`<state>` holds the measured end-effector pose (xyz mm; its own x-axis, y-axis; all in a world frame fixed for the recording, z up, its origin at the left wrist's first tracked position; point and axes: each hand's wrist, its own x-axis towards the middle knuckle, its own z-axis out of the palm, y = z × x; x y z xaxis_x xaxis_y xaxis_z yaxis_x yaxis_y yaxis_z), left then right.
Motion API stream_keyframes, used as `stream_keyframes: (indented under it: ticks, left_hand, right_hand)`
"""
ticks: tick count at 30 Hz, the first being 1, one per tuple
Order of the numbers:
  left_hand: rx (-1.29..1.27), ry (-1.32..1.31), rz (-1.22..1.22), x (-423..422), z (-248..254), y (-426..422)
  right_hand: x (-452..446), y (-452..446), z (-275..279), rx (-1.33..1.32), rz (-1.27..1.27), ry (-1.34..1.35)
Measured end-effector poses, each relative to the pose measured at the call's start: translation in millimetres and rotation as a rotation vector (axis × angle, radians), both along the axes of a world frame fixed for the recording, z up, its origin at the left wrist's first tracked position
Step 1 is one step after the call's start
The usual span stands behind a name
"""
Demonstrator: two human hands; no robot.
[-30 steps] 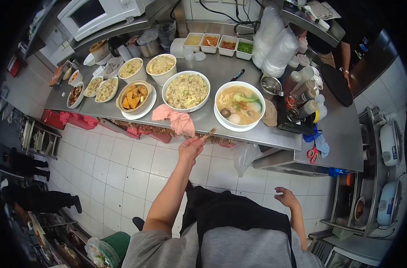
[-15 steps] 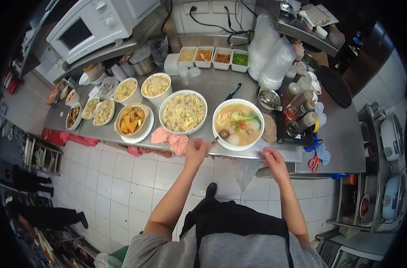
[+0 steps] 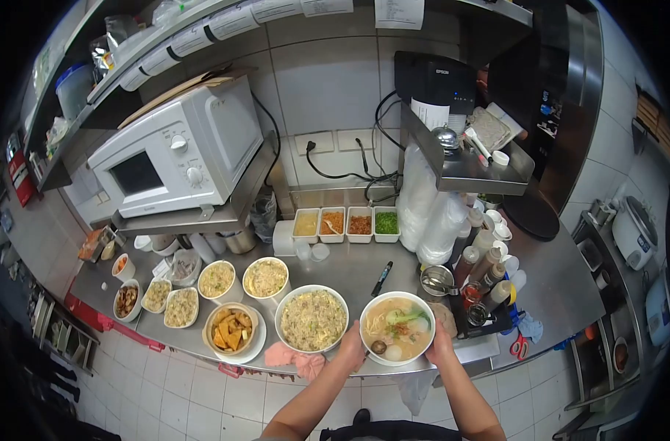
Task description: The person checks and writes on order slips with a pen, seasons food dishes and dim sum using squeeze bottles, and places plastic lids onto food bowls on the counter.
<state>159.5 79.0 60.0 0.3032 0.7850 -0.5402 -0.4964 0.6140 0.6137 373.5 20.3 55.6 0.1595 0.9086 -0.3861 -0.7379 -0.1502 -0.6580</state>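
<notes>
A white bowl of noodle soup (image 3: 398,328) stands at the front edge of the steel counter, with greens, a mushroom and a pale round piece in pale broth. My left hand (image 3: 354,347) holds its left side, and my right hand (image 3: 442,345) grips the right side. Most fingertips are hidden behind the rim. Just left of my left hand is a large white bowl of fried rice (image 3: 311,319). A pink cloth (image 3: 297,359) lies below that bowl at the edge. Behind the soup lies a black marker (image 3: 382,279).
Farther left are a clay pot of fried pieces (image 3: 233,328) and several tubs of rice (image 3: 266,278). Toppings in white containers (image 3: 360,223) line the back. Sauce bottles (image 3: 489,268) and red scissors (image 3: 519,347) are right. A microwave (image 3: 180,147) sits on a shelf.
Both hands have moved from the counter's front edge onto the two sides of the soup bowl. My view has tilted up, showing more of the wall and shelves.
</notes>
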Motion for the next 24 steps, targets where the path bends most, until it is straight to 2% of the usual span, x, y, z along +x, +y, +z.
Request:
stream_keyframes:
  ticks: [5, 10, 13, 15, 17, 22, 24]
  left_hand:
    - [-0.027, 0.022, -0.047, 0, 8, -8]
    - [-0.013, 0.040, -0.089, -5, 15, -18]
    - [0.040, 0.033, -0.148, -7, 55, -30]
    - [0.072, -0.002, -0.165, -9, 98, -41]
    - [0.082, 0.011, -0.156, -8, 109, -43]
    - [0.014, 0.025, -0.217, 0, 152, -55]
    - [-0.017, -0.014, -0.260, 7, 185, -64]
  right_hand:
    - [8, 1, -12, 0.019, 0.057, 0.013]
    - [0, -17, 23, 0.005, 0.041, -0.016]
    - [-3, -32, 51, -0.037, 0.024, -0.073]
    - [-1, -44, 63, -0.057, 0.017, -0.102]
    - [-1, -55, 92, -0.075, 0.063, 0.012]
    - [4, -86, 138, 0.008, -0.014, -0.001]
    - [4, -98, 167, -0.005, -0.038, -0.022]
